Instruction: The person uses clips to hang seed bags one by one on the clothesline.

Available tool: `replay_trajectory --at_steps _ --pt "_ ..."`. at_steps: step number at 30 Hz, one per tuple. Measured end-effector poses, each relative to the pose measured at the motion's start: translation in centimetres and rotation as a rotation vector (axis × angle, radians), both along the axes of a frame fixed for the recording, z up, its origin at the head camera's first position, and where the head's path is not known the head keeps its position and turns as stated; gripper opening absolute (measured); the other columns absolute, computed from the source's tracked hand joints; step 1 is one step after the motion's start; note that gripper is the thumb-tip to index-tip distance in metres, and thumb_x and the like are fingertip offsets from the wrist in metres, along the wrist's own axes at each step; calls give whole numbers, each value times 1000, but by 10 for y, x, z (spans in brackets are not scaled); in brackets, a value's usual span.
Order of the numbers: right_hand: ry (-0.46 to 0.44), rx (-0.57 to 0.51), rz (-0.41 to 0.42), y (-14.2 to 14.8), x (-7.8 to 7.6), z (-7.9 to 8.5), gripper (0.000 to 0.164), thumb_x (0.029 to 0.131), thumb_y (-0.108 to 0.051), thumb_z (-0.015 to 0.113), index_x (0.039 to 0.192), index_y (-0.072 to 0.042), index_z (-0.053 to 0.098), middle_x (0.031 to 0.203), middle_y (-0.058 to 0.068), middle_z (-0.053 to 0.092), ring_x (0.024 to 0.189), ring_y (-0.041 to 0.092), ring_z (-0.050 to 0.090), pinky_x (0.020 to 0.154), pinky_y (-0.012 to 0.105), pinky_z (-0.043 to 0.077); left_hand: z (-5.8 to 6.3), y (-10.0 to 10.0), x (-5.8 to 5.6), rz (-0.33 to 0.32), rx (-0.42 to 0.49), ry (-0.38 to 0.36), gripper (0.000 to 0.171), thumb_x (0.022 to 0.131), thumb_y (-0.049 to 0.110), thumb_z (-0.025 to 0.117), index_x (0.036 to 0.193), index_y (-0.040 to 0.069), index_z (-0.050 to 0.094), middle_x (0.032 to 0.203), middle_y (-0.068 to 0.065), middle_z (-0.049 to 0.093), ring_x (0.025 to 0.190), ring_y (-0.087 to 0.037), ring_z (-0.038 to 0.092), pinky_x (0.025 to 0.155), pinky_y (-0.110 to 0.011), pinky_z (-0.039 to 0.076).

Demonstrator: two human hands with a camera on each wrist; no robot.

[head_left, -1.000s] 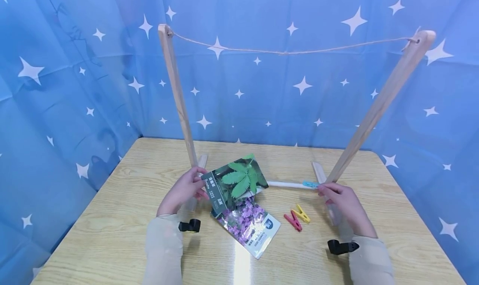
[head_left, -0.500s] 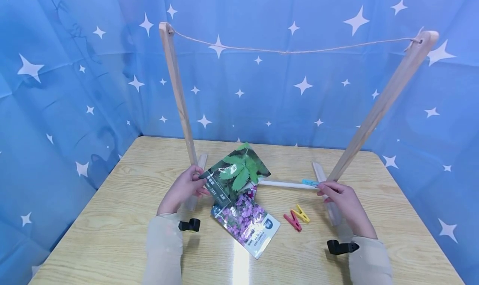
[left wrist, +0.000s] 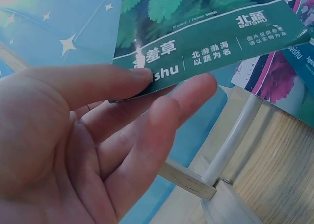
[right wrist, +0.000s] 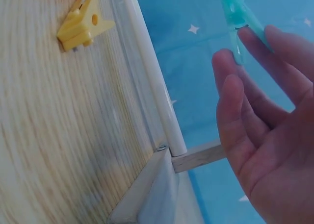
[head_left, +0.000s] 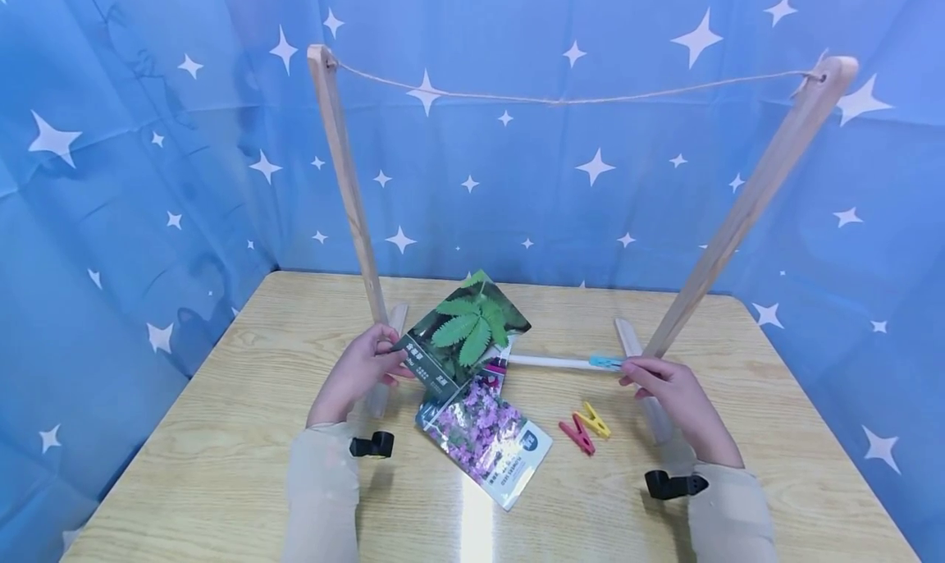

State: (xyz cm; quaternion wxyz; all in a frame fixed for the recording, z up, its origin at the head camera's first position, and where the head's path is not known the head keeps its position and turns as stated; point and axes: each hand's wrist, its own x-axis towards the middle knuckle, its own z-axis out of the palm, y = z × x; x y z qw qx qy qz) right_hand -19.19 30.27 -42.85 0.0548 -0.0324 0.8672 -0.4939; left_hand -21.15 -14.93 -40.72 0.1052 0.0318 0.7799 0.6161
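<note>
My left hand (head_left: 360,374) pinches one corner of a green-leaf seed packet (head_left: 468,325), thumb on the printed front and fingers behind, as the left wrist view shows. The packet is raised and tilted. Under it on the table lies a purple-flower seed packet (head_left: 483,444), overlapping another packet with magenta flowers (left wrist: 277,87) that is mostly hidden. My right hand (head_left: 675,395) holds a light-blue clothespin (head_left: 607,363) by its handle end, between thumb and fingers. In the right wrist view the clothespin (right wrist: 238,23) points away from the palm.
A wooden frame has a left post (head_left: 347,194), a right post (head_left: 746,210) and a string (head_left: 554,101) slung between their tops. A white rod (head_left: 550,362) joins the feet low down. Red (head_left: 577,434) and yellow clothespins (head_left: 593,421) lie on the table (head_left: 221,464) before the right hand.
The green-leaf packet has turned and its far end has risen, uncovering more of the magenta packet below. The right hand and its clothespin have shifted slightly left.
</note>
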Motion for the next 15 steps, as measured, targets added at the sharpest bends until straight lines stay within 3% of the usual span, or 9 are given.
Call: replay_trajectory --at_steps 7,15 --pt "52 -22 6 -5 -1 4 45 89 -45 47 113 -9 58 100 10 61 94 31 53 75 39 48 10 -4 4 29 -7 11 15 89 9 54 102 5 46 94 -15 61 85 -35 62 66 -40 52" --pt "118 -8 -48 -3 3 9 40 90 -41 49 110 -8 59 99 10 60 82 25 55 70 35 48 16 5 5 -16 57 121 15 90 7 51 102 3 42 93 -19 57 82 -31 63 70 -37 52"
